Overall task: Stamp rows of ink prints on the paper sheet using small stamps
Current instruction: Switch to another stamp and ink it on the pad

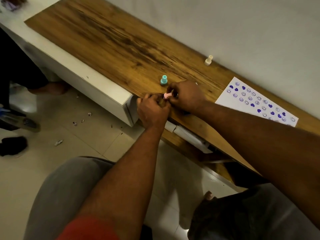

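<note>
Near the front edge of the wooden tabletop (107, 37), both hands meet around a small pink stamp (167, 95). The right hand (187, 96) has its fingers pinched shut on the stamp's upper part. The left hand (152, 111) is curled closed at the stamp's lower end; whatever it grips there is hidden by the fingers. Just beyond the hands, a teal stamp (163, 80) stands upright on the wood. A cream stamp (208, 60) stands upright farther back, close to the wall and well apart from the others. To the right lies the paper sheet (223, 99), flat on the tabletop, covered with rows of purple smiley faces and solid hearts. The right forearm crosses over the sheet's near corner.
</note>
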Demonstrator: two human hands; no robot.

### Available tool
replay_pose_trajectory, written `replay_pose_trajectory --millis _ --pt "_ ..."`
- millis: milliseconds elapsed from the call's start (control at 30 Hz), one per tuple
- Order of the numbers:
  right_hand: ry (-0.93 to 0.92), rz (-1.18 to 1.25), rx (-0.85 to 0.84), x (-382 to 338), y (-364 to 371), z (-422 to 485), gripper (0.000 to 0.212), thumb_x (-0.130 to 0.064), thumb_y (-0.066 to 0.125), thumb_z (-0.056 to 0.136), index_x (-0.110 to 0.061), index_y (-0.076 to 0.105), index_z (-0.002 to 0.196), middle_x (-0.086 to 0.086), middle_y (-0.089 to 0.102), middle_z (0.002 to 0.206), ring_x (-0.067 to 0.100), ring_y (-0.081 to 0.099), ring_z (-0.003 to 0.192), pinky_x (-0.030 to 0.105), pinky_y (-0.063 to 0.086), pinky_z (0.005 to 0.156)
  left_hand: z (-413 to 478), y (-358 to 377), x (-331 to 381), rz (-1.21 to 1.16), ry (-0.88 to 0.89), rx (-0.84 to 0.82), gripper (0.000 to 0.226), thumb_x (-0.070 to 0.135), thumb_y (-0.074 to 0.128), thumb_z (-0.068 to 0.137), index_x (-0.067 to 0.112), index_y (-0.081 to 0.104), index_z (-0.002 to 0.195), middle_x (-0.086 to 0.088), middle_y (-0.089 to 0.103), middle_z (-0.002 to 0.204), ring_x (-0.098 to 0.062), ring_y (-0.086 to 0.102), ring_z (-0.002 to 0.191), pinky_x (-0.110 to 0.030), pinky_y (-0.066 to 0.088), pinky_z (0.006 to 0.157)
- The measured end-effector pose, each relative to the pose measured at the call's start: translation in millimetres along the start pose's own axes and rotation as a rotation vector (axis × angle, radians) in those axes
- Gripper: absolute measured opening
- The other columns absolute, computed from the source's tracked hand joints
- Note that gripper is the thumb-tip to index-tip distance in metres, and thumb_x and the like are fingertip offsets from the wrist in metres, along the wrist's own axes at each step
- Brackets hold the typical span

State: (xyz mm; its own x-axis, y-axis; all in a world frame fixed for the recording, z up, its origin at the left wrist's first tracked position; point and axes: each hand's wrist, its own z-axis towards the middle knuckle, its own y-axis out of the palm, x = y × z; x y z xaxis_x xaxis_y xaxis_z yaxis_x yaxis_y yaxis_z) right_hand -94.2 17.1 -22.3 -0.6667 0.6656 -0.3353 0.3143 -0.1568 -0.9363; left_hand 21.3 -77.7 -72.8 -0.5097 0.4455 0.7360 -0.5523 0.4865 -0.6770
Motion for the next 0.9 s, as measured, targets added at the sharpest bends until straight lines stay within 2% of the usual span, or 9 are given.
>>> replay_pose_trajectory --millis 267,400,467,567,633,733,800,900 --pt "0.034 -0.211 -0.179 -24 -17 26 0.031 -0.043 0.075 0.089 -0.02 0.074 0.109 -0.001 0.069 0.093 0.016 0.066 0.086 0.029 0.051 0.069 2 2 -2 -0.002 -0.013 -0.015 0.042 0.053 0.08 0.079 0.034 0.078 0.117 0.009 0.067 0.116 -0.021 0.049 0.112 -0.031 0.037 0.08" --pt "-0.052 -0.371 -0.271 -39 -27 38 0.035 -0.04 0.078 0.089 -0.015 0.07 0.112 -0.004 0.05 0.076 0.017 0.057 0.08 0.032 0.046 0.067 2 0 -3 0.0 0.003 -0.01 0.038 0.054 0.079 0.081 0.035 0.079 0.114 0.01 0.068 0.112 -0.019 0.049 0.108 -0.031 0.038 0.078" --pt "-0.141 -0.492 -0.291 -46 -30 39 0.033 -0.037 0.076 0.091 -0.013 0.068 0.112 -0.001 0.054 0.081 0.019 0.055 0.081 0.033 0.042 0.065 2 0 -3 -0.011 0.007 -0.006 0.035 0.054 0.08 0.082 0.035 0.08 0.111 0.011 0.068 0.109 -0.02 0.049 0.106 -0.032 0.04 0.077" --pt "-0.231 -0.632 -0.325 -54 -33 36 0.027 -0.031 0.069 0.097 -0.009 0.067 0.113 0.011 0.067 0.104 0.023 0.058 0.087 0.034 0.042 0.068 3 2 -4 0.006 0.018 0.0 0.033 0.053 0.08 0.082 0.034 0.08 0.109 0.011 0.068 0.109 -0.018 0.045 0.104 -0.032 0.039 0.076" --pt "-0.271 -0.684 -0.322 -54 -33 32 0.023 -0.028 0.062 0.101 -0.007 0.067 0.111 0.013 0.066 0.1 0.026 0.063 0.089 0.036 0.047 0.069 5 3 -5 0.009 0.018 -0.002 0.032 0.054 0.081 0.082 0.033 0.08 0.107 0.011 0.069 0.108 -0.014 0.04 0.101 -0.032 0.038 0.076" --pt "-0.34 -0.716 -0.258 -49 -33 24 0.025 -0.028 0.052 0.106 -0.008 0.067 0.106 0.007 0.051 0.083 0.021 0.054 0.078 0.036 0.046 0.069 6 5 -7 0.018 0.024 -0.008 0.033 0.055 0.08 0.081 0.034 0.079 0.106 0.012 0.068 0.107 -0.013 0.038 0.101 -0.031 0.034 0.076" --pt "-0.394 -0.711 -0.231 -42 -32 18 0.027 -0.031 0.049 0.107 -0.012 0.068 0.104 0.004 0.055 0.085 0.019 0.056 0.081 0.037 0.049 0.074 7 5 -7 0.019 0.03 -0.008 0.033 0.055 0.08 0.08 0.034 0.08 0.106 0.012 0.068 0.106 -0.014 0.039 0.101 -0.032 0.034 0.076" --pt "-0.408 -0.672 -0.22 -31 -30 10 0.026 -0.035 0.047 0.106 -0.019 0.067 0.109 0.006 0.063 0.103 0.023 0.062 0.098 0.039 0.049 0.087 8 5 -7 0.02 0.03 -0.017 0.033 0.053 0.079 0.08 0.034 0.079 0.106 0.012 0.068 0.104 -0.018 0.044 0.104 -0.033 0.035 0.076"
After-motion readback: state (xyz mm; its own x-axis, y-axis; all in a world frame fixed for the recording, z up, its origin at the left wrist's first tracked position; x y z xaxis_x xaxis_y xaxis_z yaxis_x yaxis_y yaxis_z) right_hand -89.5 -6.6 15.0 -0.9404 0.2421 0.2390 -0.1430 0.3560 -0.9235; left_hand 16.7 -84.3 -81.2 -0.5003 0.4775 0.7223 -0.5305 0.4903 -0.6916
